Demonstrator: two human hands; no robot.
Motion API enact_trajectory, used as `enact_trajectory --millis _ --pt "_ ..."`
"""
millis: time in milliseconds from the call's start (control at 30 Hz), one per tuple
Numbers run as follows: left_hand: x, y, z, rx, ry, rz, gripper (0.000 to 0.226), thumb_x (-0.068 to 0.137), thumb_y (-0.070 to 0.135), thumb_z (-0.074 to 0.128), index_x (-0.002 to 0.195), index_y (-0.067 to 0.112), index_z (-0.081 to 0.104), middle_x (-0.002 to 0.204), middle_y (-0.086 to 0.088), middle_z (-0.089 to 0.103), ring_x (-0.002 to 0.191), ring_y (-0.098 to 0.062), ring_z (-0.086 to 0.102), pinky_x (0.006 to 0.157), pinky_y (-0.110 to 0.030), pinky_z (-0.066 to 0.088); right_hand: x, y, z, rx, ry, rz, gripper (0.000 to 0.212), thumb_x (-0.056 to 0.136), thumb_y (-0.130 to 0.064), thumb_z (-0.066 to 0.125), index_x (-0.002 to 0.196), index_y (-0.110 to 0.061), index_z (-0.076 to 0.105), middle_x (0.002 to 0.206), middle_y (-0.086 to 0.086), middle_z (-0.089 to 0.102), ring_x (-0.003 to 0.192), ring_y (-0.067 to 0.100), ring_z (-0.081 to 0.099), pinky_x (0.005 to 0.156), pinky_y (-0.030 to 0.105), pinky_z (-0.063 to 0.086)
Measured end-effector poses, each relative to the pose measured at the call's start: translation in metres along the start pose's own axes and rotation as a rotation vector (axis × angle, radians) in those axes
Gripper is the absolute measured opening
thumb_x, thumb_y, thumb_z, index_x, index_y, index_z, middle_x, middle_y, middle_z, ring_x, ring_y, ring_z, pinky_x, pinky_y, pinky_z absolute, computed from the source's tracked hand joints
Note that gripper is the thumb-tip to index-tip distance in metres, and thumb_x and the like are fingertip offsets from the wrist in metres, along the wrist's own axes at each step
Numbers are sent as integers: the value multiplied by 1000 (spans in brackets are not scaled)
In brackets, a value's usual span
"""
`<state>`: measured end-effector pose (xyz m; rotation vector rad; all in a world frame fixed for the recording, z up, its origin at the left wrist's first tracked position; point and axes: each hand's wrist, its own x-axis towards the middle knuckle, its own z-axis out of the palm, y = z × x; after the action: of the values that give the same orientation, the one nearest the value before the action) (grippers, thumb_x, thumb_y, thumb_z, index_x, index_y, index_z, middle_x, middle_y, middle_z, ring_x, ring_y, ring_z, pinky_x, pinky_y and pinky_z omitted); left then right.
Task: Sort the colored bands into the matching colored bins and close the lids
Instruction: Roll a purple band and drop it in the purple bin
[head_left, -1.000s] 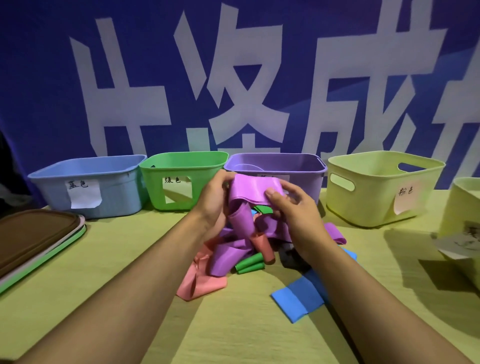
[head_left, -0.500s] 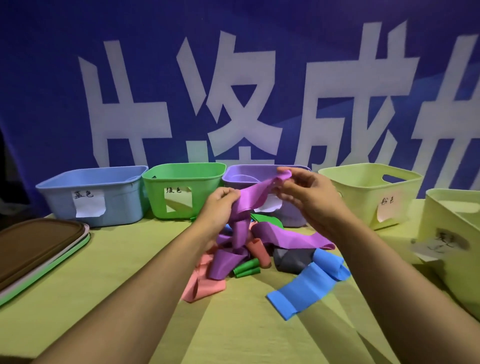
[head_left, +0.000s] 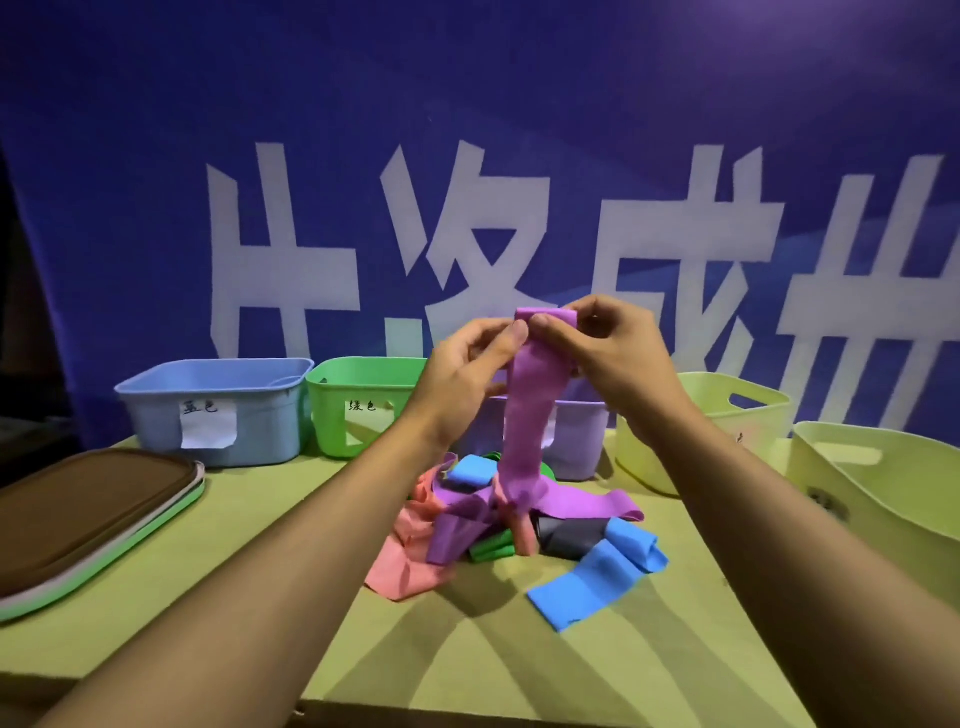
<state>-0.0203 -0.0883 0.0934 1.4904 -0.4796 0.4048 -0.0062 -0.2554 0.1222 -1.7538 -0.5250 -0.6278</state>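
Both hands hold a purple band (head_left: 527, 405) up above the pile, in front of the purple bin (head_left: 576, 441). My left hand (head_left: 467, 374) pinches its top edge from the left. From the right, my right hand (head_left: 618, 358) pinches the same top edge. The band hangs straight down and its lower end still lies in the pile. In the pile on the table are pink (head_left: 410, 561), blue (head_left: 592, 582), green (head_left: 491, 548), dark grey (head_left: 569, 538) and other purple bands (head_left: 457, 530). A blue bin (head_left: 218, 410) and a green bin (head_left: 358, 405) stand at the back left.
Two pale yellow-green bins (head_left: 727, 415) (head_left: 883, 499) stand at the right. A stack of lids (head_left: 88, 519), brown on top, lies at the left on the yellow-green table (head_left: 208, 597). A blue banner with white characters hangs behind the bins.
Both hands have lifted the purple band well above the pile, and it now hangs stretched out vertically. The view has tilted upward.
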Motion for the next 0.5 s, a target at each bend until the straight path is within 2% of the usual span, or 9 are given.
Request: enact_trajectory --millis 67,200,333,400,500 --pt "0 20 4 38 -16 37 21 99 23 66 115 12 71 107 -7 77 100 -17 72 88 -34 60 -2 -10 -3 26 -4 -17 21 87 -34 80 87 -15 70 79 5 72 67 7 65 59 25 55" --pt "-5 38 7 134 -118 14 29 92 16 75 120 10 68 110 -7 78 105 -22 74 89 -36 61 -3 -27 -10 57 40 -37 27 86 -35 81 95 -11 73 85 9 74 75 14 69 62 30 59" --pt "-24 27 10 150 -288 -132 26 91 11 75 116 14 70 110 -6 78 103 -22 75 91 -38 61 -6 -36 -14 60 68 -58 31 88 -35 78 101 -8 72 90 7 74 78 12 70 59 20 54" --pt "-40 10 6 216 -375 -215 23 88 15 79 110 17 73 103 -1 79 96 -16 75 87 -35 61 -9 -37 -16 75 60 -37 33 90 -36 76 104 -7 71 92 7 74 81 14 71 58 20 54" --pt "-62 -23 -2 294 -489 -350 25 87 20 82 109 11 75 102 -2 80 92 -17 74 86 -32 60 -11 -33 -18 93 69 6 37 90 -37 75 109 -5 69 95 7 74 85 15 73 57 21 56"
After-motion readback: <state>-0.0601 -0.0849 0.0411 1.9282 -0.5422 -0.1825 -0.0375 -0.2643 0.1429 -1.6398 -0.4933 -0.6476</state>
